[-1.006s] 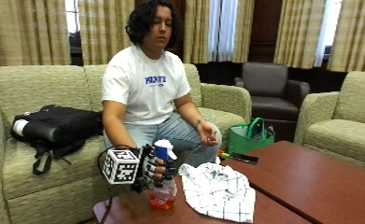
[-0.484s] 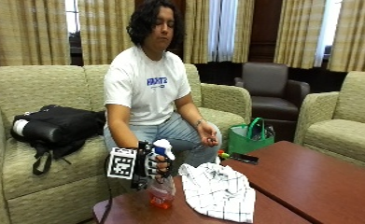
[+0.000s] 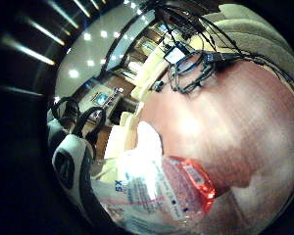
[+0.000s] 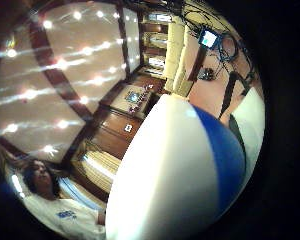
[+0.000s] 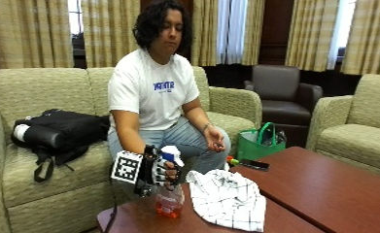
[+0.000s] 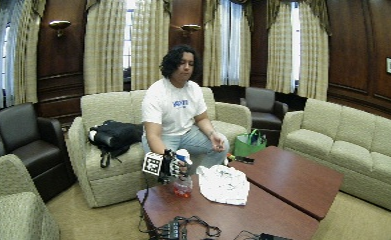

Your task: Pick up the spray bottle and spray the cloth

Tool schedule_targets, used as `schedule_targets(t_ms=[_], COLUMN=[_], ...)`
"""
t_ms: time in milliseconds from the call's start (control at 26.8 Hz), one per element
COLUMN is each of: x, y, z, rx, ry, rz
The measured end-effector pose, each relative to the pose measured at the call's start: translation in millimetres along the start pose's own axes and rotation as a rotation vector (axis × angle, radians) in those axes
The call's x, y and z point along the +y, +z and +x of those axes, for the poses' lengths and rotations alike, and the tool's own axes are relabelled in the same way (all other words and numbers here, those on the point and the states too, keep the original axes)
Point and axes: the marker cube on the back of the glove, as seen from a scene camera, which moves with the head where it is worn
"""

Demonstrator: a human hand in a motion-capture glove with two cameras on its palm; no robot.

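A spray bottle (image 5: 169, 196) with a white and blue head and red liquid stands near the table's left corner. My gloved right hand (image 5: 162, 171) grips its neck, fingers curled round it just below the head. The bottle's nozzle points toward a white checked cloth (image 5: 229, 197) lying crumpled on the table right beside it. In the little finger side palm view the bottle's labelled body and red base (image 3: 186, 188) fill the picture close to the palm. The thumb side palm view is mostly filled by the white and blue spray head (image 4: 185, 175). The bare left hand (image 5: 214, 143) rests by the knee.
The brown wooden table (image 5: 325, 189) stretches to the right. A black phone (image 5: 254, 164) and a green bag (image 5: 259, 142) sit behind the cloth. A black backpack (image 5: 60, 131) lies on the sofa. Cables and devices (image 6: 182, 229) lie on the table's near end.
The gloved hand has risen slightly on the bottle's neck and stayed gripped around it. The cloth has not moved.
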Motion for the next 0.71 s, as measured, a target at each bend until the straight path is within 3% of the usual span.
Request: schedule_targets(t_ms=[112, 298, 708], x=[-2, -15, -25], y=[4, 16, 32], z=[3, -1, 0], rx=[0.003, -0.003, -0.001], ry=[-0.057, 0.003, 0.016], rz=[-0.015, 0.076, 0.072])
